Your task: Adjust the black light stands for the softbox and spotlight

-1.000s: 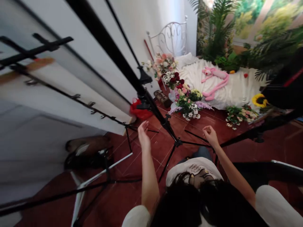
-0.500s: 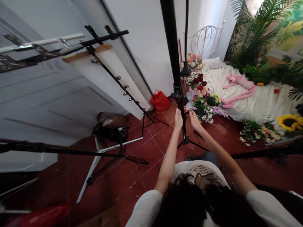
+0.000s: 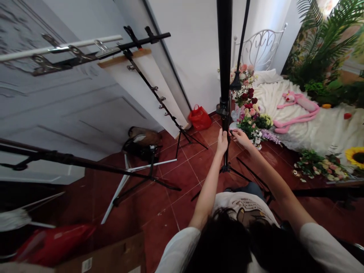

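Note:
A tall black stand point(image 3: 224, 49) rises in front of me, its legs spread low on the red tiled floor. My left hand point(image 3: 222, 141) is wrapped round its pole, below a black collar point(image 3: 222, 107). On the pole's right side, my right hand point(image 3: 241, 138) has its fingers closed on a small dark knob point(image 3: 231, 132). Flowers point(image 3: 250, 110) stand just beyond my right hand.
A clamp-lined rack point(image 3: 159, 99) and a red bag point(image 3: 200, 118) are ahead left. White and black stand legs point(image 3: 119, 189) cross the left floor. On the right lies a white-draped bed point(image 3: 264, 93) with a pink plush toy point(image 3: 305, 104). A cardboard box point(image 3: 113, 254) sits lower left.
The view has shifted left, so the scene sits further right. My left hand still holds the pole; my right hand has turned and its fingers have moved slightly away from the pole.

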{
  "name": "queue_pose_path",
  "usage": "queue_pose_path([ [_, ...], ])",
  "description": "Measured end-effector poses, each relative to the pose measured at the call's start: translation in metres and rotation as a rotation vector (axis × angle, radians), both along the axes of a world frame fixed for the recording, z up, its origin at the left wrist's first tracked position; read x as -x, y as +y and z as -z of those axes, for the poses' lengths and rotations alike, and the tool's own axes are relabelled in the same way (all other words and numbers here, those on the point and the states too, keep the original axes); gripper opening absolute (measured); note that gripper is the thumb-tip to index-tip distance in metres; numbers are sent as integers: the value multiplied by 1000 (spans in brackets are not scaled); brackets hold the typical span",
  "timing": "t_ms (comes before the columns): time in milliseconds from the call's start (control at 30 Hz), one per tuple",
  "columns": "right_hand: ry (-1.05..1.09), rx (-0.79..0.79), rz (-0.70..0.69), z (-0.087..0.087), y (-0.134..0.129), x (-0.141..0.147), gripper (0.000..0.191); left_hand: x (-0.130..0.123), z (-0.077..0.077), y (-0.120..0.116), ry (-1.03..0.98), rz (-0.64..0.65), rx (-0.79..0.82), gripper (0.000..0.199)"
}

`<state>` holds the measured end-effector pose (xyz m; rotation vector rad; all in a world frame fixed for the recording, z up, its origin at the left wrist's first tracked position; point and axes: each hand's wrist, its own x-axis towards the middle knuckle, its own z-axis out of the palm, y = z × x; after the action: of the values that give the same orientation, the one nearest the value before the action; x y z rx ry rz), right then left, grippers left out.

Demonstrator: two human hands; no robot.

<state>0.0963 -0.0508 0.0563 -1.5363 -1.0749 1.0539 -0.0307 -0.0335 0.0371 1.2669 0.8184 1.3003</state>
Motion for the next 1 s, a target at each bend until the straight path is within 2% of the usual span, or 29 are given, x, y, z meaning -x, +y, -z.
queue_pose_path([
  [67,-8,-11,-108,-9,0,-7,23,0,-1,-1,11,-13,-34,53],
  [133,-102,-40,-222,-19,1,-15,29,1,-3,-1,25,-16,-62,56],
  [233,-391,-74,-372,-36,8,-28,41,2,-4,0,32,2,-73,60],
  [333,-708,-96,-481,-54,22,-34,41,3,-1,3,14,11,-92,60],
  [500,-1149,-32,-670,-80,48,-25,34,3,10,8,17,23,-120,56],
  [667,-1348,-88,-925,-95,59,-16,32,1,13,10,57,8,-147,61],
  [733,-1372,-162,-938,-93,56,-17,24,0,11,10,53,-6,-160,60],
  [800,-1371,-262,-890,-84,48,-18,18,-1,10,9,42,-17,-177,60],
  [900,-1408,-375,-731,-61,31,-21,17,-2,9,8,43,-38,-189,61],
  [1000,-1470,-413,-574,-36,18,-22,18,-2,11,9,42,-48,-184,58],
])
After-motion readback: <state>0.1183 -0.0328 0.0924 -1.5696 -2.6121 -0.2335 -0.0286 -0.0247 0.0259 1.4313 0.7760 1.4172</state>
